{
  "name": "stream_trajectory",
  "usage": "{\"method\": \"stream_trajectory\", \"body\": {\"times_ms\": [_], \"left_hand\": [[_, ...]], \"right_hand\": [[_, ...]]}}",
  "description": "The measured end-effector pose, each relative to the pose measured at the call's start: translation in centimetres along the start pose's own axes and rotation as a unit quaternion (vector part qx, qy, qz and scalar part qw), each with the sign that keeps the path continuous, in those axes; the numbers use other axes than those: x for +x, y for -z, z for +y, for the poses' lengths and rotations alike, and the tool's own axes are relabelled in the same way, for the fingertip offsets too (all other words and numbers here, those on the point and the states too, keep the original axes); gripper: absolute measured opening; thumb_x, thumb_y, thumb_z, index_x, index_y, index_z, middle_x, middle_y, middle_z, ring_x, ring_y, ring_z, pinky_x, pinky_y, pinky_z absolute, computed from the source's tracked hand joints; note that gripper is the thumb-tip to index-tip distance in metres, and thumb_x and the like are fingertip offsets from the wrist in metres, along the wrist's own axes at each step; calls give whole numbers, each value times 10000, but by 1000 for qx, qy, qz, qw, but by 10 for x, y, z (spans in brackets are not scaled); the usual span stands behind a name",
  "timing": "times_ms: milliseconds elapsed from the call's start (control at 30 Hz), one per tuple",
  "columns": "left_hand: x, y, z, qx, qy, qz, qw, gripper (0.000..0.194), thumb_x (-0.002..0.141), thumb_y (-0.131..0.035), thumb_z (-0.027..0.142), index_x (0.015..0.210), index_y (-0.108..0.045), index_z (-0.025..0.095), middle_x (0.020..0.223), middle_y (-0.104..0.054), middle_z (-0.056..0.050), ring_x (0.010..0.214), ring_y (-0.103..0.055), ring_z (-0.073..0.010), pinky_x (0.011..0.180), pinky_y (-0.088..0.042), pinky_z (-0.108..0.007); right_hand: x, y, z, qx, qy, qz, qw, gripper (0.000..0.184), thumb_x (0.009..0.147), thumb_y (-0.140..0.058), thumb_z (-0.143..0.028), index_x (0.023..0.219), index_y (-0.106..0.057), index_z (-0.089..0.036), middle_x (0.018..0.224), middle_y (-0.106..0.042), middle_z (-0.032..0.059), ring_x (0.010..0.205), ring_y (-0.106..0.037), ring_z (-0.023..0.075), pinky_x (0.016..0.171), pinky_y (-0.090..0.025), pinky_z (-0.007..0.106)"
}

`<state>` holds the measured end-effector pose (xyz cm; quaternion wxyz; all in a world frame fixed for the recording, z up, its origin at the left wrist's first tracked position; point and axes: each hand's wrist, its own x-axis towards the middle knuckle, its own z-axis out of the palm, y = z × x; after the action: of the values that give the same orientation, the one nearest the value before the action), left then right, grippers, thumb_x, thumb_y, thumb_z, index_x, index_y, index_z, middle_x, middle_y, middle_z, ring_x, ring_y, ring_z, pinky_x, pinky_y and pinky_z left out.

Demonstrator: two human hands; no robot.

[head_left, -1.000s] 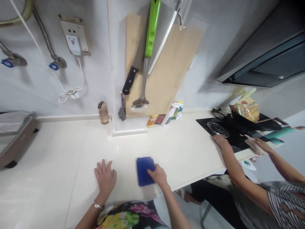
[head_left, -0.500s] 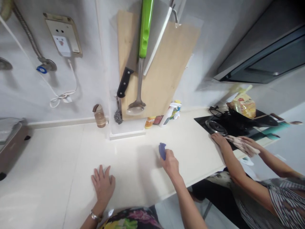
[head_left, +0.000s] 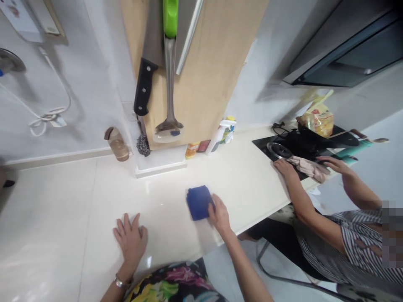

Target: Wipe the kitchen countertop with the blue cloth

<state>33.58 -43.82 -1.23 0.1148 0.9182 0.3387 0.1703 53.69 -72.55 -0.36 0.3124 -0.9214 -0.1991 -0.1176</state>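
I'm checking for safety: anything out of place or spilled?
The yellow bag sits in or right behind the black pan on the cooktop, seemingly odd for packaging. No spill shows around the blue cloth.

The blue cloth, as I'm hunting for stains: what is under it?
Below the cloth is the pale counter, visible around it. The patch directly underneath is hidden, so I can't rule out stains there. The right hand holds the cloth's edge.

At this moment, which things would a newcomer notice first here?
The blue cloth in the right hand would probably stand out first, against the pale counter. The green-handled ladle before the wooden board, at the top, likely comes next. Then, on the right, the yellow bag by the stove.
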Motion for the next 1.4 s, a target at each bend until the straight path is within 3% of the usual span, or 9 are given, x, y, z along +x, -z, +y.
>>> {"method": "stream_trajectory", "body": {"times_ms": [100, 200, 300, 500, 767, 900, 1133, 1400], "left_hand": [[0, -1, 1, 4, -3, -1, 1000, 459, 951, -458, 250, 1373, -601, 137, 1607, -342, -205, 1546, -121, -417, 1203, -171, -664], [-1, -2, 1, 13, -7, 9, 1000, 458, 960, -442, 247, 1373, -600, 126, 1606, -337, -215, 1548, -114, -417, 1208, -163, -660], [0, -2, 0, 21, -13, 6, 1000, 458, 956, -446, 234, 1372, -600, 123, 1604, -339, -222, 1550, -108, -414, 1207, -168, -658], [2, -2, 1, 33, -10, -3, 999, 474, 938, -446, 229, 1380, -594, 143, 1614, -329, -203, 1556, -82, -408, 1197, -180, -668], [8, -4, 4, 46, -2, 1, 999, 513, 869, -474, 228, 1358, -616, 168, 1545, -446, -203, 1540, -159, -419, 1155, -256, -690], [10, -3, 5, 57, -1, -7, 998, 511, 862, -471, 238, 1346, -621, 167, 1527, -459, -207, 1537, -167, -420, 1148, -267, -688], [9, -6, 6, 62, -5, 0, 998, 528, 849, -459, 216, 1347, -615, 143, 1568, -398, -224, 1532, -169, -437, 1153, -250, -695], [10, -6, 8, 81, -6, 6, 997, 527, 842, -473, 204, 1347, -617, 150, 1544, -431, -218, 1531, -180, -430, 1152, -264, -683]], "right_hand": [[0, -18, -11, -75, 25, -36, 996, 530, 1002, -338, -387, 1425, -473, -99, 1528, -466, 183, 1478, -342, 289, 1206, -343, 546], [-5, -38, -28, -155, 39, -86, 983, 563, 998, -359, -408, 1506, -403, -170, 1627, -332, 127, 1538, -164, 371, 1210, -205, 682], [-1, -51, -35, -211, 32, -106, 971, 601, 989, -370, -421, 1552, -336, -214, 1667, -234, 116, 1541, -90, 427, 1173, -137, 758], [53, -69, -26, -234, -2, -124, 964, 653, 982, -359, -454, 1573, -280, -188, 1676, -175, 151, 1541, -82, 431, 1176, -132, 742], [140, -98, -21, -216, -46, -149, 964, 643, 989, -299, -503, 1580, -262, -253, 1686, -171, 112, 1541, -71, 425, 1180, -126, 710], [171, -104, -16, -204, -37, -163, 965, 612, 1001, -249, -491, 1577, -270, -284, 1690, -174, 76, 1545, -75, 395, 1194, -120, 678], [186, -102, -1, -188, 34, -160, 968, 574, 1000, -289, -481, 1566, -243, -400, 1696, -159, 11, 1544, -67, 368, 1210, -116, 634], [195, -107, -17, -182, 4, -172, 968, 564, 965, -354, -423, 1528, -367, -377, 1663, -254, 69, 1522, -96, 445, 1137, -150, 749]]}}
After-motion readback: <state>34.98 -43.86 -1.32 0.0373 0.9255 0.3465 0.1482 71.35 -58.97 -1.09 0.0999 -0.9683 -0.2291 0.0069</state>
